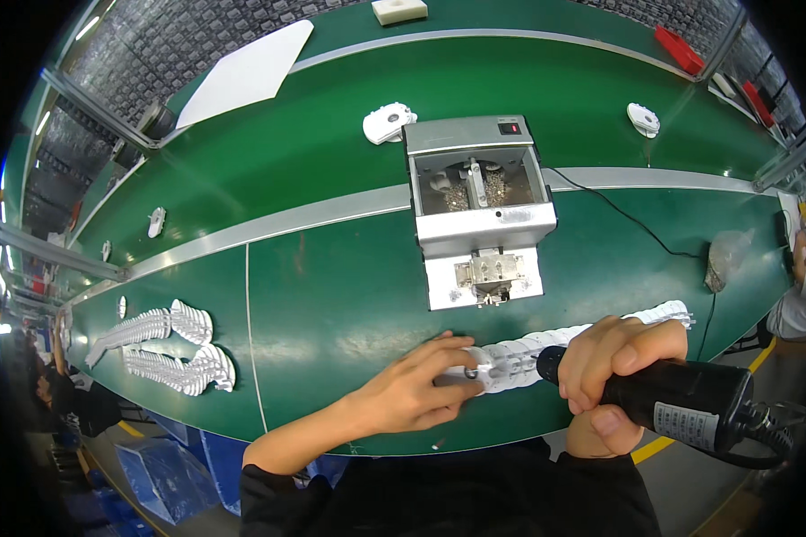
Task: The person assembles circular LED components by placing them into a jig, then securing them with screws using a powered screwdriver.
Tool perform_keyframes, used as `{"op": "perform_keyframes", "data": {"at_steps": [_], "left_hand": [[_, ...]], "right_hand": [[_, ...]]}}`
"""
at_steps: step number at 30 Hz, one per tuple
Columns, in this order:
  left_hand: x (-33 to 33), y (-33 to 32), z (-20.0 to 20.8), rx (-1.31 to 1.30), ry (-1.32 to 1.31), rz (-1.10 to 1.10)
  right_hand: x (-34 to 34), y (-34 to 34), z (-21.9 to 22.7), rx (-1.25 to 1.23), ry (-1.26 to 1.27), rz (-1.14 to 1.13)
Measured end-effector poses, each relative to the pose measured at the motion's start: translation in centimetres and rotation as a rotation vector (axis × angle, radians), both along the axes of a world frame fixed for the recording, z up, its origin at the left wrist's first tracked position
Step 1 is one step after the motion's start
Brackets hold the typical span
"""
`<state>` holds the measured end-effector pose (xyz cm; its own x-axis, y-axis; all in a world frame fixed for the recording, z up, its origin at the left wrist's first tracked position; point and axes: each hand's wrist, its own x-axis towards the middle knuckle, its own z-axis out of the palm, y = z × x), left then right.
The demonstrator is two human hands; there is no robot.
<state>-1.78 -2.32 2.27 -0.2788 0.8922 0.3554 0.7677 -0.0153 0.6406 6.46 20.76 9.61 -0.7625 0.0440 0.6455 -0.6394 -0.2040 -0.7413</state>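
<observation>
My right hand is wrapped round a black electric screwdriver, whose cord leaves at the right. The tool lies slanted, its nose pointing left over a row of overlapping white plastic parts near the table's front edge. At the left end of that row, my left hand has its fingers bent round the end white part, with a small dark round spot showing between them. The screwdriver's tip is close to the row; whether it touches a part, I cannot tell.
Behind the row stands a silver screw feeder with small screws in its tray. Curved stacks of white parts lie at left. A conveyor belt carries scattered white pieces. A clear plastic bag sits at right, and a black cable crosses the table.
</observation>
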Motion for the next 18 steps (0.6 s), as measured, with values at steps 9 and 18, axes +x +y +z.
{"op": "perform_keyframes", "data": {"at_steps": [9, 18], "left_hand": [[1.2, 1.6, -1.1, 0.011, 0.031, -0.012], [1.8, 2.2, -1.4, -0.024, 0.131, 0.018]], "right_hand": [[-0.1, 0.1, -0.2, 0.011, 0.022, 0.039], [-0.2, 0.4, -0.2, -0.009, -0.009, 0.04]]}}
